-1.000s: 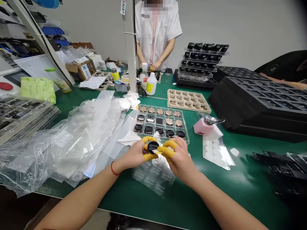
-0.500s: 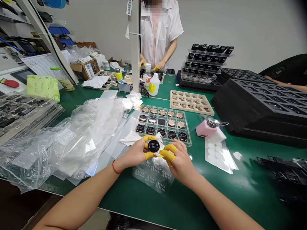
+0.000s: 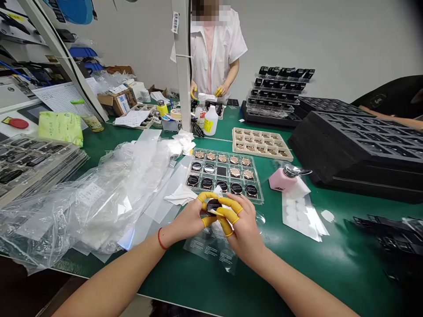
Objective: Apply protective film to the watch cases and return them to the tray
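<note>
Between the yellow-cotted thumb and finger of my left hand (image 3: 189,217) is a round watch case (image 3: 212,205), its black face printed with small white text. My right hand (image 3: 246,222), also in yellow finger cots, pinches a white wipe (image 3: 214,212) against the lower part of that face. The fingers of the right hand cover part of the watch case. Just beyond both hands lies a clear tray (image 3: 261,193) of round watch cases, some black-faced and some showing rose-gold works. Under the hands is a transparent film sheet (image 3: 209,251) with printed round labels.
A pink pump bottle (image 3: 278,179) and white sticker sheets (image 3: 294,211) are on the right. Crumpled plastic bags (image 3: 109,193) spread across the left. Behind stand a beige tray (image 3: 287,157), black foam trays (image 3: 350,171), a white post (image 3: 182,79) and a co-worker (image 3: 214,48).
My right fingers have moved up and left onto the watch case with the wipe, covering more of its face. The watch case is turned slightly. The co-worker's hands have shifted.
</note>
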Demonstrator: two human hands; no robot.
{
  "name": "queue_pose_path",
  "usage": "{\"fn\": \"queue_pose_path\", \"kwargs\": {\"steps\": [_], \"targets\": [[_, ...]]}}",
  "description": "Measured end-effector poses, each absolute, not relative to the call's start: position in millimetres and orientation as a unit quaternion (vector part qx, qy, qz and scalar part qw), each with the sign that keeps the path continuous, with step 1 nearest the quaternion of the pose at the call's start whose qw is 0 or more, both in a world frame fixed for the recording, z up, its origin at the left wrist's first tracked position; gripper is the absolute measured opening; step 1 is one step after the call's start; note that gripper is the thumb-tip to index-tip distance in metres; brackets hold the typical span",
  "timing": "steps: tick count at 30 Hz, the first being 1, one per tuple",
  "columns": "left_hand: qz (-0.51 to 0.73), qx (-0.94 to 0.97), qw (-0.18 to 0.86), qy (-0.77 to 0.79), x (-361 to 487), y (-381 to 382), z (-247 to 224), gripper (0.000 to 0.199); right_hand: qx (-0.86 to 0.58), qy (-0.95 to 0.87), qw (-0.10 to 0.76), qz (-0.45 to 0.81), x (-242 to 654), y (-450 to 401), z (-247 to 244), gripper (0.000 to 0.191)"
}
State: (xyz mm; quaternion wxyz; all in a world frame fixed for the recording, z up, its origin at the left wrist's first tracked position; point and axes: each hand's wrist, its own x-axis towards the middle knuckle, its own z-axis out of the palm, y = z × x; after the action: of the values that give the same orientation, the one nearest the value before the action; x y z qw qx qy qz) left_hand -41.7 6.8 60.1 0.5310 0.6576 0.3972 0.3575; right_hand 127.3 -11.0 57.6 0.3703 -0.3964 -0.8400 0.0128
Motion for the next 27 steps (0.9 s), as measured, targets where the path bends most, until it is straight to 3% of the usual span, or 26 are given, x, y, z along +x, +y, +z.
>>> {"fn": "queue_pose_path", "kwargs": {"steps": [11,16,21,24,27], "targets": [[0.334,0.676,0.529,0.390,-39.1,3.8,62.6,0.034,-0.408,-0.829,0.383,-0.007,127.5,4.3,56.3,0.023],[0.314,0.660,0.570,0.376,-38.4,5.4,53.7,0.044,-0.426,-0.825,0.370,0.029,132.1,14.1,54.1,0.022],[0.338,0.598,0.619,0.382,-34.9,6.9,46.3,0.048,-0.464,-0.785,0.374,0.170,144.6,27.3,57.0,0.017],[0.352,0.569,0.635,0.386,-36.3,8.7,51.0,0.050,-0.513,-0.712,0.386,0.283,157.8,36.4,55.2,0.024],[0.356,0.555,0.640,0.395,-41.0,11.3,57.5,0.053,-0.554,-0.719,0.292,0.302,168.9,43.7,44.9,0.026]]}}
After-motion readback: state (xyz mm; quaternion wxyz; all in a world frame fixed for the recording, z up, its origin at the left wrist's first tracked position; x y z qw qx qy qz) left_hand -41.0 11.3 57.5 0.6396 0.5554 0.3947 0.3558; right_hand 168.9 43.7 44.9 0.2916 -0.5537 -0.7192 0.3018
